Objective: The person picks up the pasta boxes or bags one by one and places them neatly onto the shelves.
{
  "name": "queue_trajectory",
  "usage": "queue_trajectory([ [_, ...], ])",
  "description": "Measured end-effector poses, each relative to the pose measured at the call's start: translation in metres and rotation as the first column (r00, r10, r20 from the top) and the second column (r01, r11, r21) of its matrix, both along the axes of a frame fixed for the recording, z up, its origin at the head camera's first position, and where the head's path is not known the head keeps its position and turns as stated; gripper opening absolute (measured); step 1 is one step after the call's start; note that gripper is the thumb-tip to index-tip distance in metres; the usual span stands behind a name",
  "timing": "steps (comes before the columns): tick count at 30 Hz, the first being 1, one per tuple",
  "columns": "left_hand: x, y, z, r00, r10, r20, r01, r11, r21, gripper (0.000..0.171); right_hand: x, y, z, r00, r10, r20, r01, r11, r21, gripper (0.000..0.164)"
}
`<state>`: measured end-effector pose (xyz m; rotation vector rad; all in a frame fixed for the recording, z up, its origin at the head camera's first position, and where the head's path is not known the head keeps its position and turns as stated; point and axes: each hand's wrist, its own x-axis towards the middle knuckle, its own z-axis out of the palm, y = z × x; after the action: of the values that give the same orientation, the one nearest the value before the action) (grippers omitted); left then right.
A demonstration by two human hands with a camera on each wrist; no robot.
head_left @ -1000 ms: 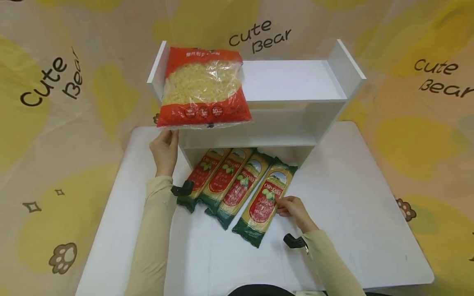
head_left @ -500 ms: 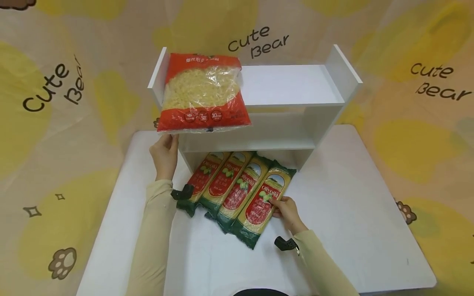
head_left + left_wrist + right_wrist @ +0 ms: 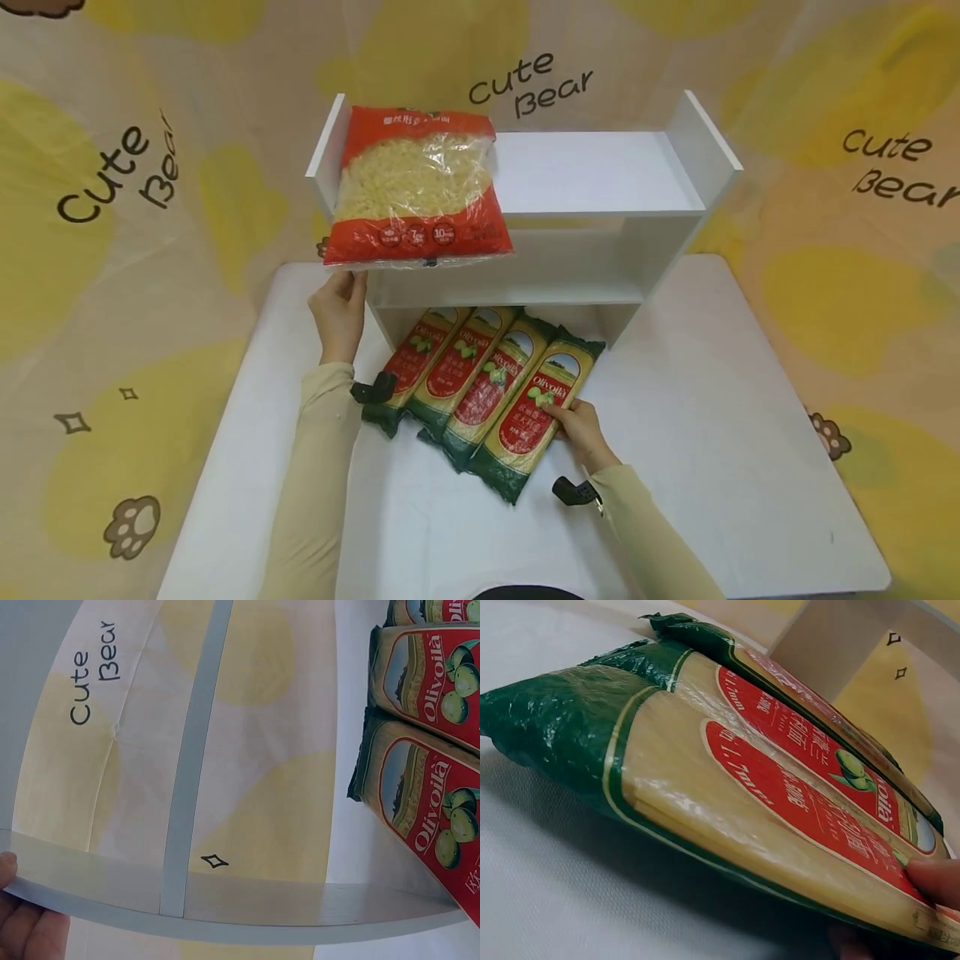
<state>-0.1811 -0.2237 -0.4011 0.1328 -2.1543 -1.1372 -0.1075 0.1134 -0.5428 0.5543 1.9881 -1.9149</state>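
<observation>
My left hand (image 3: pixel 339 317) grips the edge of the white shelf unit's left side panel (image 3: pixel 247 930), just under a red pasta bag (image 3: pixel 412 183); the left wrist view shows the thumb and fingers (image 3: pixel 34 930) on either side of that panel. With my right hand (image 3: pixel 585 433) I pinch the right edge of the rightmost spaghetti packet (image 3: pixel 525 429), thumb on top. This green-ended packet lies slanted on the table against its neighbour (image 3: pixel 483 400). Several such packets sit side by side, their far ends inside the bottom compartment. In the right wrist view the fingers under the packet (image 3: pixel 765 847) are mostly hidden.
The white shelf unit (image 3: pixel 592 175) stands at the back of the white table (image 3: pixel 735 433). The pasta bag lies at the left of its top tier, its lower end overhanging the front. A printed cloth (image 3: pixel 847 333) hangs behind and beside the table.
My right hand has moved left with the rightmost spaghetti packet, closing the gap to its neighbour. The left hand keeps its hold on the shelf; the view has shifted slightly.
</observation>
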Motion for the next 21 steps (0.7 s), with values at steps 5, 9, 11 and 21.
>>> queue_trajectory([
  [5,0.000,0.000,0.000,1.000,-0.007,0.017,0.007,1.000,0.009,0.024,0.000,-0.002,0.000,0.999,-0.033,-0.026,0.033,0.999,-0.026,0.031],
  [9,0.000,0.000,0.000,1.000,-0.018,0.023,0.017,1.000,0.019,0.025,-0.001,-0.001,0.001,0.998,-0.053,-0.042,0.051,0.998,-0.035,0.031],
  [11,0.000,0.000,0.000,0.999,-0.021,0.024,0.020,1.000,0.022,0.025,-0.002,0.001,0.001,0.997,-0.058,-0.049,0.056,0.998,-0.042,0.032],
  [21,0.000,0.000,0.000,1.000,-0.010,0.022,0.010,1.000,0.004,0.025,0.006,0.010,0.006,0.997,-0.066,-0.044,0.065,0.998,-0.017,0.034],
])
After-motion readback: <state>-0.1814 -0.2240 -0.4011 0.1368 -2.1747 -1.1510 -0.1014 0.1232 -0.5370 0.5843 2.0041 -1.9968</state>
